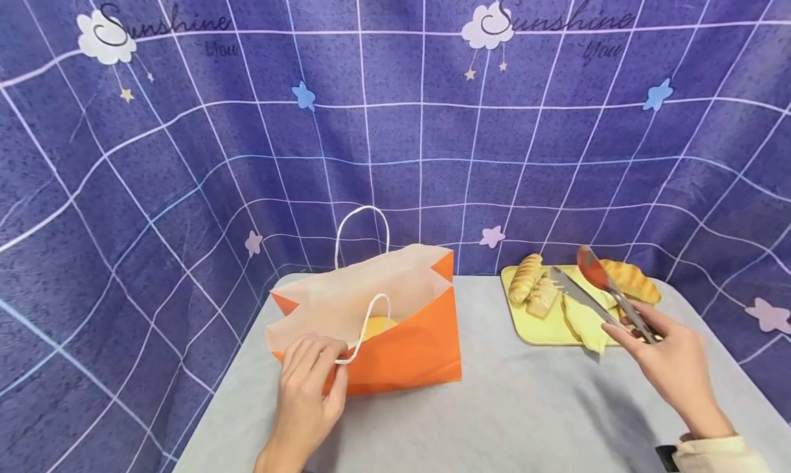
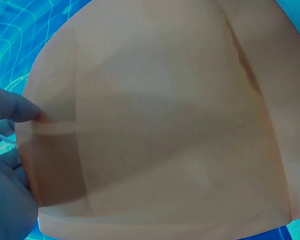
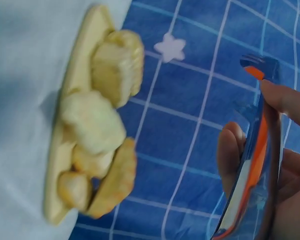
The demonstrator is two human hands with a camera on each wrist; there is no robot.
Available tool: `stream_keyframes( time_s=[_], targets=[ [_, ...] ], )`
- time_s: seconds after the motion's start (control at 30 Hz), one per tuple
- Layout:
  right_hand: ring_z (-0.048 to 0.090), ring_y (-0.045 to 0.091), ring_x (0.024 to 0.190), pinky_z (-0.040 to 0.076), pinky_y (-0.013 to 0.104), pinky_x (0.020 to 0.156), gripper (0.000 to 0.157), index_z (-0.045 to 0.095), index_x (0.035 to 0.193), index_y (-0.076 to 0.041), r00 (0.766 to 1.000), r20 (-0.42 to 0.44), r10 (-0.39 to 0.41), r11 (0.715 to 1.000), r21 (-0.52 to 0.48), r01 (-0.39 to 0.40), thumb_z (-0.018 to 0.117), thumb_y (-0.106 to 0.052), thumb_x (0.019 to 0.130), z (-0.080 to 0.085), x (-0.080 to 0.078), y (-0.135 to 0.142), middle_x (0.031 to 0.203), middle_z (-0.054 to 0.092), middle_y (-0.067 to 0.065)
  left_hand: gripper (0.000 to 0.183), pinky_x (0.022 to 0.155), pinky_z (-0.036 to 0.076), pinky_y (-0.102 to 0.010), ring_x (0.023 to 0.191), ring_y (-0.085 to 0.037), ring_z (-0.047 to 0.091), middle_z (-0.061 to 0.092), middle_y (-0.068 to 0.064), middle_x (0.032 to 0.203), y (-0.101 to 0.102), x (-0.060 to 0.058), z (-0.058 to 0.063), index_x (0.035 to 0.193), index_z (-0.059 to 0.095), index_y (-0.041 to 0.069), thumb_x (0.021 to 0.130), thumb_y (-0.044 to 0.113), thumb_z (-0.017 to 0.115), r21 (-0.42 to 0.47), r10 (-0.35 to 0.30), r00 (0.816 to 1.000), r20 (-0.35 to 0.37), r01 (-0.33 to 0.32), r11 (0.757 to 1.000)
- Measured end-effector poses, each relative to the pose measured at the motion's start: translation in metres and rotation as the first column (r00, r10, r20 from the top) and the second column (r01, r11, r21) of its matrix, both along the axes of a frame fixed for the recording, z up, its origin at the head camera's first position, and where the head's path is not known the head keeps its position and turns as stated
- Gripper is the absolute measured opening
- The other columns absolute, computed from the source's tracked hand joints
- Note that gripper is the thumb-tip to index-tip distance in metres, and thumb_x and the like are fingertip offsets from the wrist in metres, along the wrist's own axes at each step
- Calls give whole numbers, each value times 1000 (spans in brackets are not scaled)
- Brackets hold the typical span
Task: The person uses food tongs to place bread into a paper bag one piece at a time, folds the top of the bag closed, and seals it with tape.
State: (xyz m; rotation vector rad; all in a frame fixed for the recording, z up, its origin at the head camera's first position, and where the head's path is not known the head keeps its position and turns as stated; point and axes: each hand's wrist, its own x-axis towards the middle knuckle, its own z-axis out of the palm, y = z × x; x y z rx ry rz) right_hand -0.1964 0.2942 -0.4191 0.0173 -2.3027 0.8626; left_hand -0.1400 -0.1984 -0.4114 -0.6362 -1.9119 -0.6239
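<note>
An orange paper bag (image 1: 402,356) with a white inside and white cord handles stands open-topped on the table. My left hand (image 1: 309,384) pinches its near left rim beside the front handle; in the left wrist view the thumb (image 2: 20,107) lies over the paper edge. Something yellow (image 1: 377,327) shows inside the bag, mostly hidden. In my right hand (image 1: 676,363) is a pair of metal tongs (image 1: 594,270), arms spread apart, held above a yellow tray (image 1: 537,332). No food is visible between the tongs' arms. A pale bread piece (image 1: 583,318) lies under them.
Also on the tray are a striped roll (image 1: 525,279), a smaller pastry (image 1: 544,298) and a golden loaf (image 1: 636,281) at the right. A purple-blue gridded curtain (image 1: 395,130) hangs behind and along both sides of the grey table (image 1: 494,404).
</note>
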Motion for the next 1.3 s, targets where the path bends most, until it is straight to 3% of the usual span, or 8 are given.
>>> stream_keyframes(
  time_s=[0.07,0.13,0.23,0.33,0.43,0.57,0.87,1.3],
  targets=[
    [42,-16,64,35,22,54,52,75,112,-7,999,37,-28,999,23,27,90,-29,68,-5,3,11,82,73,8,22,98,38,-40,88,-29,60,65,-6,91,1,0,0,95,69,3,77,5,56,1,0,1000,-4,0,1000],
    [47,-13,68,36,25,56,56,73,115,-4,995,85,-57,997,49,53,89,-33,70,-10,7,21,88,74,16,22,98,38,-40,89,-29,60,65,-6,91,1,0,0,95,69,4,77,6,56,3,1,1000,-4,-1,1000],
    [65,12,75,41,36,60,62,69,117,3,982,171,-85,995,72,74,86,-37,73,-19,12,35,95,73,22,21,96,38,-40,89,-30,59,65,-6,90,2,0,0,94,69,4,77,6,57,5,1,1000,-6,-1,1000],
    [65,48,83,43,51,60,63,68,114,7,969,229,-98,993,85,81,85,-38,74,-29,17,44,91,72,25,20,95,38,-40,88,-30,59,65,-6,90,3,0,0,93,69,4,77,6,57,4,4,1000,2,-4,1000],
    [61,57,87,42,56,59,65,67,114,9,953,276,-123,990,95,100,83,-40,75,-38,21,51,90,71,27,20,96,38,-40,88,-29,59,65,-5,90,4,1,1,93,69,5,78,6,57,-5,8,1000,11,-8,1000],
    [60,59,88,40,56,60,66,66,115,7,936,319,-145,987,112,115,80,-44,77,-43,22,57,90,71,26,20,96,37,-40,89,-29,59,65,-5,90,6,2,1,93,69,5,78,6,57,-12,16,1000,18,-16,1000],
    [62,55,82,41,50,57,70,65,114,9,923,355,-148,985,136,106,79,-48,76,-49,16,63,90,71,27,20,95,37,-40,87,-30,57,64,-6,89,8,5,1,92,69,4,76,5,57,-19,15,1000,-18,-15,1000],
    [61,49,71,41,44,50,69,65,116,9,911,397,-116,990,122,73,78,-48,78,-61,15,66,90,67,31,17,96,37,-40,87,-29,57,64,-4,88,8,5,1,91,69,6,78,7,58,-11,16,1000,-7,-17,1000]
  ],
)
